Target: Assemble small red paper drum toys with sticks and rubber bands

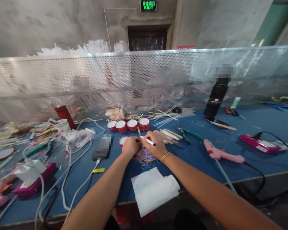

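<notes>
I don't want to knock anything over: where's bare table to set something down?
Bare: right, between the glue gun, black slab and purple box, and beyond that box. A narrow patch lies between the dark device and left hand. Crowded: left, around the white charger and cup; also the middle, with loops and discs.
</notes>
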`<state>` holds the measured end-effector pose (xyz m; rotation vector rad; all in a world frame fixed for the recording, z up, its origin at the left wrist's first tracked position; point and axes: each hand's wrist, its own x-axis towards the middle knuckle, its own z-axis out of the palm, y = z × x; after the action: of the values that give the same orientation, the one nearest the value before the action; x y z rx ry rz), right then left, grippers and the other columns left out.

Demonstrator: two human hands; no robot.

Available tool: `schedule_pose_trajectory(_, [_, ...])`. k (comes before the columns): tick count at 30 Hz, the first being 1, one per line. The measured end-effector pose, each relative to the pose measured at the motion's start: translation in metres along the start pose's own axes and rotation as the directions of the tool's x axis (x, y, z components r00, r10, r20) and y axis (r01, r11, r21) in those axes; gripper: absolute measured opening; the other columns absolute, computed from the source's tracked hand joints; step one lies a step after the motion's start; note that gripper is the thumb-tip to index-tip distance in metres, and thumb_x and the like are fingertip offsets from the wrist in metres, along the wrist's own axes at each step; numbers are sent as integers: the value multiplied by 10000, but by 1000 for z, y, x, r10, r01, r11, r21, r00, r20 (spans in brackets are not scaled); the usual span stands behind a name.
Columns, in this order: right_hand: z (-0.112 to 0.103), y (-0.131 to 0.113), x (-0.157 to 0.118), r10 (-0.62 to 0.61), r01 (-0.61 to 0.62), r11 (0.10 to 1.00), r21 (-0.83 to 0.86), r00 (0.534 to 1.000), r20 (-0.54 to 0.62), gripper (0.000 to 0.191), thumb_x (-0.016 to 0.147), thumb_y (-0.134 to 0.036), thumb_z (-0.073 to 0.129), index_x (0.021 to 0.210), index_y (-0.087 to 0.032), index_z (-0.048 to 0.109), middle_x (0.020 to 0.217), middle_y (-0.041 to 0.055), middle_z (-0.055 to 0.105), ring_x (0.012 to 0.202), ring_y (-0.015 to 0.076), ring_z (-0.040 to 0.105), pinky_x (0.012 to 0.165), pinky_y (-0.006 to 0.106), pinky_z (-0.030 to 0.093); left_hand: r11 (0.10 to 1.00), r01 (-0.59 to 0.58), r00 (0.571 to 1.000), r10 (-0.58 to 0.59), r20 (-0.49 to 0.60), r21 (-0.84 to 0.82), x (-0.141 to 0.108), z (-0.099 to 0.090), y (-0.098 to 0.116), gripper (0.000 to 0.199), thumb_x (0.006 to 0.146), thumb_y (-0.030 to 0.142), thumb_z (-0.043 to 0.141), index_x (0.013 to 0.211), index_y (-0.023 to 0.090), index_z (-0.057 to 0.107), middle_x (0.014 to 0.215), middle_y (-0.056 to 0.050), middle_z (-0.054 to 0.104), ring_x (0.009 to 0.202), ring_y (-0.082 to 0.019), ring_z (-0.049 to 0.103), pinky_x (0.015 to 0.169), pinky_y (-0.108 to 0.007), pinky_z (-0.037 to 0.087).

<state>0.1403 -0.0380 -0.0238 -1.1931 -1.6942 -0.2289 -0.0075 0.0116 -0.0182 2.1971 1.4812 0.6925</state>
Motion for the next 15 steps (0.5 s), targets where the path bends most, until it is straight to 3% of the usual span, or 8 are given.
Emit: schedule_pose_trajectory(15, [-1, -1, 0, -7, 7, 1000, 12, 1000, 5, 185, 812, -214, 596, 669, -236, 480, 636, 1, 597, 677, 194, 512, 695, 330, 352, 1000, 4, 1000, -4, -1, 15, 0, 0, 0, 122, 801, 253, 652, 857, 206, 750, 859, -28, 748, 795, -170, 657, 662, -226, 419])
